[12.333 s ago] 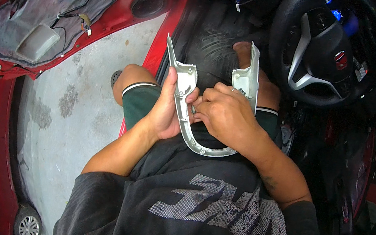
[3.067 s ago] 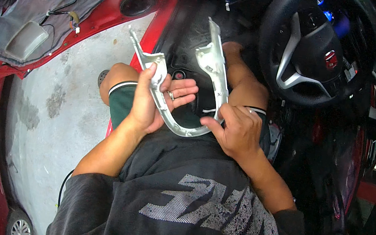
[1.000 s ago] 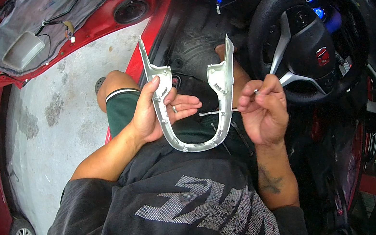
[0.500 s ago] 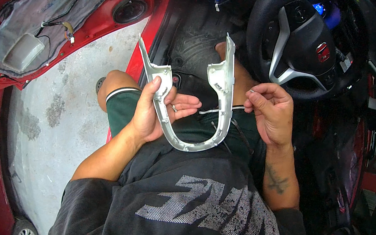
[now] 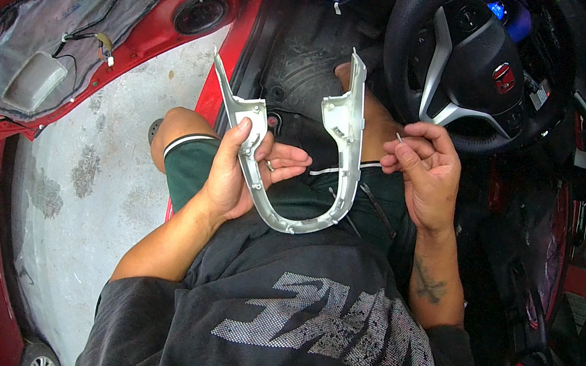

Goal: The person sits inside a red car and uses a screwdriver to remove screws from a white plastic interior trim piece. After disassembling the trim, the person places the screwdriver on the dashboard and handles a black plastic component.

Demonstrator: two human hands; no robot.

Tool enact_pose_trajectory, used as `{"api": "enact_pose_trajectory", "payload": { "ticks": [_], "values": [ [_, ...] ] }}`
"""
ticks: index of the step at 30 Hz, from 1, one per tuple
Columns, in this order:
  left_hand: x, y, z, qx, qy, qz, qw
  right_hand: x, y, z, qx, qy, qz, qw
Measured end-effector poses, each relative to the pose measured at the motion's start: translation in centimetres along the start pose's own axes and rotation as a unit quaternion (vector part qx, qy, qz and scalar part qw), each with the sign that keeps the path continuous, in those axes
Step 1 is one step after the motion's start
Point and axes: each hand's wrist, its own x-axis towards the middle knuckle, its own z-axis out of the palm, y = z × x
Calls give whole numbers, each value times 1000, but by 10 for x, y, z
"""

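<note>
Silver-grey U-shaped plastic-looking trim (image 5: 292,225), studded face up, above my dark-green cloth shorts (image 5: 190,164).
My left hand (image 5: 231,178) thumb-clamps its left arm; right hand (image 5: 430,177) pinches a tiny thin pale piece (image 5: 400,137).

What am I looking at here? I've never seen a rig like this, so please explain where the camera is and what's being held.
There is no robot: these are a person's two bare hands. A wide fisheye camera worn on the head looks down at them, so straight edges bend near the rim. Left in the picture is the person's left.

The left hand holds a silvery U-shaped trim piece above the green shorts. The right hand pinches a small thin item, too small to identify.

Around them is a car: the steering wheel at upper right, and at left an open red door with a round speaker, above a stained grey floor.
</note>
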Motion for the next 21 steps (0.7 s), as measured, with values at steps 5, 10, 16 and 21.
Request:
{"api": "enact_pose_trajectory", "payload": {
  "ticks": [5,10,16,21],
  "values": [
    [0,0,1,3,-1,3,1000,0,8,-2,-38,18,-40,998],
    [-1,-2,-1,7,2,11,1000,-4,9,-4,-50,-8,-18,999],
    [-2,-4,-1,19,-2,30,999,-8,15,4,-233,-37,-72,969],
    [-3,-3,1,25,-1,31,999,-22,12,23,-393,-72,-92,912]
  ]
}}
